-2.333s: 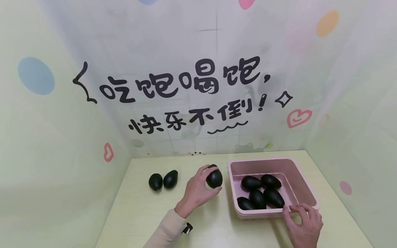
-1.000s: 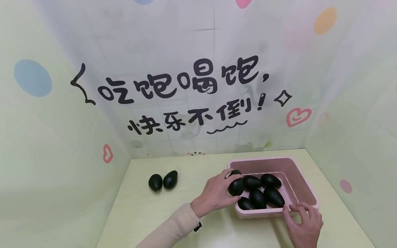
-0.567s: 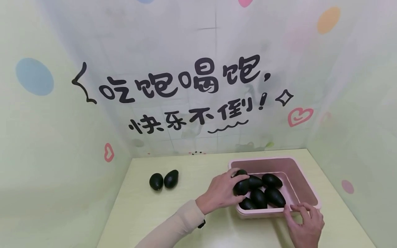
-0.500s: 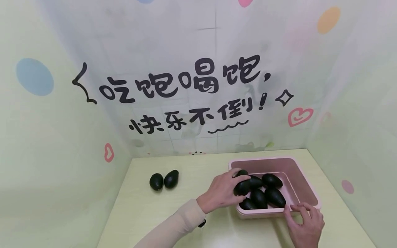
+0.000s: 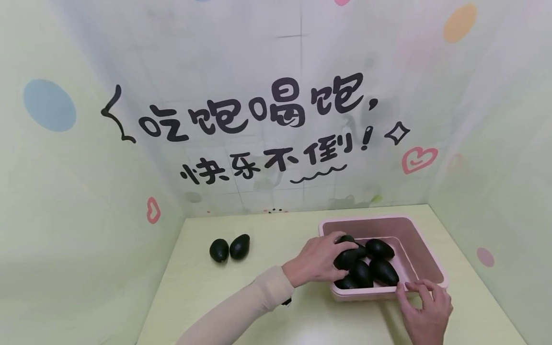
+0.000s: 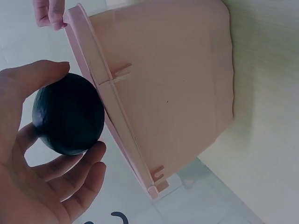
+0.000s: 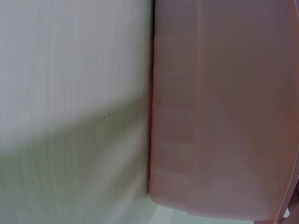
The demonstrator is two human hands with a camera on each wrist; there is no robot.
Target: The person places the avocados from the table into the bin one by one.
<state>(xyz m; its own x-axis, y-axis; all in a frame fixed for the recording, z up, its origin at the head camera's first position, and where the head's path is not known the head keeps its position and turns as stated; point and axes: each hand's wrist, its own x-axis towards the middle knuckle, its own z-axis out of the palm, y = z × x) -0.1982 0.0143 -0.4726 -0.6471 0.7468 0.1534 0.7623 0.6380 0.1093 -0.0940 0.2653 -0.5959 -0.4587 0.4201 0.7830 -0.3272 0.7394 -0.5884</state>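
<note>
My left hand [image 5: 331, 261] grips a dark green avocado [image 5: 347, 258] just inside the left wall of a pink plastic bin [image 5: 366, 221]. In the left wrist view the thumb and curled fingers hold that avocado [image 6: 69, 114] beside the bin's rim [image 6: 100, 88]. Several more avocados [image 5: 381, 270] lie in the bin. My right hand [image 5: 416, 290] pinches the bin's front right rim. The right wrist view shows only the bin's outer wall [image 7: 224, 107] and the tabletop [image 7: 70, 93].
Two loose avocados [image 5: 219, 250] [image 5: 239, 246] lie side by side on the pale green table [image 5: 267, 239], left of the bin. Decorated walls close in the table at the back and on both sides.
My left hand has carried the avocado from the open table rightward over the bin's left rim and a little deeper inside. The right hand has stayed on the front rim.
</note>
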